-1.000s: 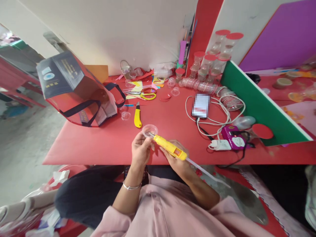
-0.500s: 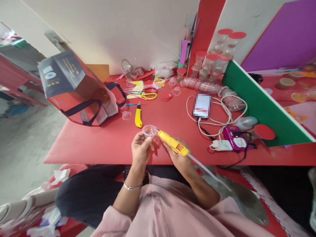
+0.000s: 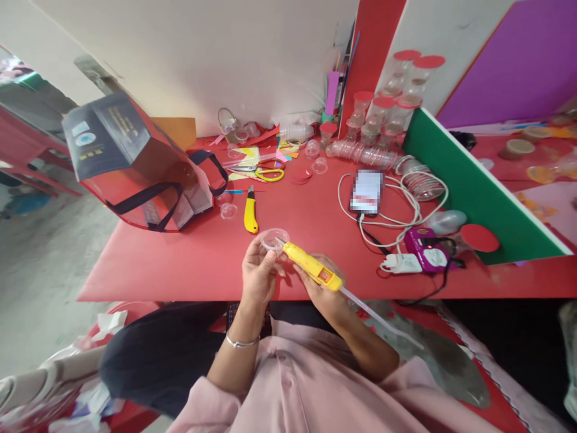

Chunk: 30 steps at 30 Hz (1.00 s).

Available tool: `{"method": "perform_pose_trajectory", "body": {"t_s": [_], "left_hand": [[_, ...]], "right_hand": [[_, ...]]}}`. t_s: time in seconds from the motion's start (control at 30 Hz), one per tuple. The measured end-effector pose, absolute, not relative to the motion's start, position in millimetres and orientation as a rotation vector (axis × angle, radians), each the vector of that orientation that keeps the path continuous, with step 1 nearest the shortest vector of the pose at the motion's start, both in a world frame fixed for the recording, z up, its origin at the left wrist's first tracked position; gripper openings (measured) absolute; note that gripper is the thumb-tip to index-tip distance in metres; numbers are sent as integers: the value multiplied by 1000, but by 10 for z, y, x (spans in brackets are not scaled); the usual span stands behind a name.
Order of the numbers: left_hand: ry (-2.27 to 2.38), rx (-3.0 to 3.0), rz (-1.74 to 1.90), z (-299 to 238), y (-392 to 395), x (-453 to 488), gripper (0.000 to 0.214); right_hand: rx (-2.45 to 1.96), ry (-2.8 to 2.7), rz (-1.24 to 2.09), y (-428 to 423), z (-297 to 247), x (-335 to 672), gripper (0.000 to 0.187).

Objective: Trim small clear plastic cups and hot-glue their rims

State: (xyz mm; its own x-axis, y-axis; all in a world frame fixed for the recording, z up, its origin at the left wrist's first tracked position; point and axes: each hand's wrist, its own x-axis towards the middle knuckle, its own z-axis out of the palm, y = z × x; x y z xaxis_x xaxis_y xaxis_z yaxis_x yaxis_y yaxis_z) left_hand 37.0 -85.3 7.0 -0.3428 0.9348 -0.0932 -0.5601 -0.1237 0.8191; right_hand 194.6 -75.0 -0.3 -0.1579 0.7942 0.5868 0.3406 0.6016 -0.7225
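two closed grips: pinches clear cup [image 3: 273,237] in left hand [image 3: 258,272], clasps yellow glue gun [image 3: 311,267] in right hand [image 3: 323,290], nozzle at cup's rim; yellow cutter [image 3: 250,214] on bench [image 3: 189,258] just beyond.

The left hand [image 3: 258,275] is raised in front of the body, its fingers [image 3: 269,257] pinched together at the top. The right hand [image 3: 323,290] sits just beside it, curled closed. Both forearms are bare and angle inward.
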Motion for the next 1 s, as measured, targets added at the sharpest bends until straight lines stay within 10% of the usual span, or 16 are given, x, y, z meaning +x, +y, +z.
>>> {"method": "perform_pose_trajectory", "body": {"t_s": [1.0], "left_hand": [[1103,674,1744,94,-847,359,48]], "right_hand": [[-913,-1780,562,-748,-40,2019,3]]}}
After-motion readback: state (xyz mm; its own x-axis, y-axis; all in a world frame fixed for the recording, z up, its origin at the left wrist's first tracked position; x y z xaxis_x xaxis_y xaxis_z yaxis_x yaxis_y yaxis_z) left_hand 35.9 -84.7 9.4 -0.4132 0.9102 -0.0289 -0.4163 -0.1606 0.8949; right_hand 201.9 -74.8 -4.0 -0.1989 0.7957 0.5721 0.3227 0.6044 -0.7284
